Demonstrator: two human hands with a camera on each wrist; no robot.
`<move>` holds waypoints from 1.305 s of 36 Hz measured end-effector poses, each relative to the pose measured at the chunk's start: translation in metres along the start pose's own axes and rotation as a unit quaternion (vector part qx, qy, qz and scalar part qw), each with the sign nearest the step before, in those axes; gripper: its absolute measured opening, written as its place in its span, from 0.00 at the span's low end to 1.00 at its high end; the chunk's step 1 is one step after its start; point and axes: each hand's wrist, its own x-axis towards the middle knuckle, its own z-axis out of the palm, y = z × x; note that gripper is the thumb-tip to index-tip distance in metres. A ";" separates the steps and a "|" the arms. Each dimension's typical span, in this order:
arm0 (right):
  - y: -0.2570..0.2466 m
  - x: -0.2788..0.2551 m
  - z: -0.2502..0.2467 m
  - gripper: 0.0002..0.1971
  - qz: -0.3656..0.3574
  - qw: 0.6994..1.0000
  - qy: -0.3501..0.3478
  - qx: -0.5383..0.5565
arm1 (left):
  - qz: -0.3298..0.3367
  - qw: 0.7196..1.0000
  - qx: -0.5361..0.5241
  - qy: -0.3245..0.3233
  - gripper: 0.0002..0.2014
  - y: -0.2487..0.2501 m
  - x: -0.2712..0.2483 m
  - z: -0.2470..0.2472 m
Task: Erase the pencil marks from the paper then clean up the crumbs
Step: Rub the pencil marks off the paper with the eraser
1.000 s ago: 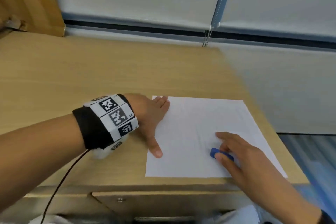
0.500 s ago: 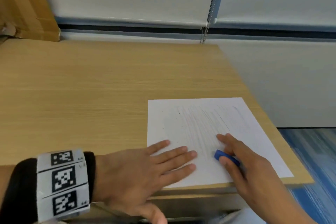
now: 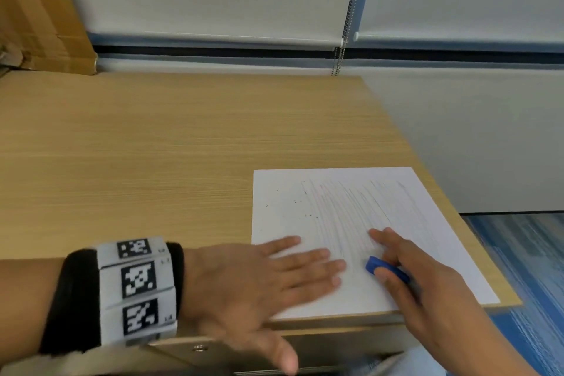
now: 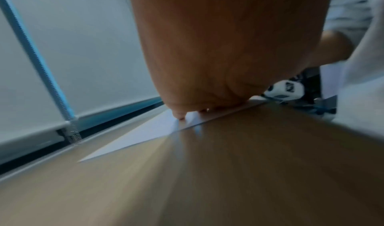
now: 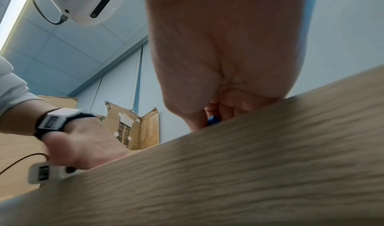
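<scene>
Your left hand [image 3: 244, 281] lies flat, fingers straight, on the lower left part of the paper [image 3: 345, 192], which sits at the lower right of the frame on the wooden worktop [image 3: 152, 146]. Your right hand [image 3: 421, 287] pinches a blue eraser [image 3: 370, 265] against the sheet, over faint pencil lines [image 3: 351, 210]. Dark specks [image 3: 311, 216], probably crumbs, dot the paper's left half.

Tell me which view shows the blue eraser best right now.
The head view: the eraser lies on the paper, pinched by the right hand. The right wrist view shows only a blue sliver under the fingers; the left wrist view doesn't show it.
</scene>
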 end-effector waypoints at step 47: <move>0.000 -0.004 -0.003 0.22 0.031 0.999 -0.022 0.013 | -0.007 0.998 0.041 -0.043 0.46 -0.029 -0.001 -0.013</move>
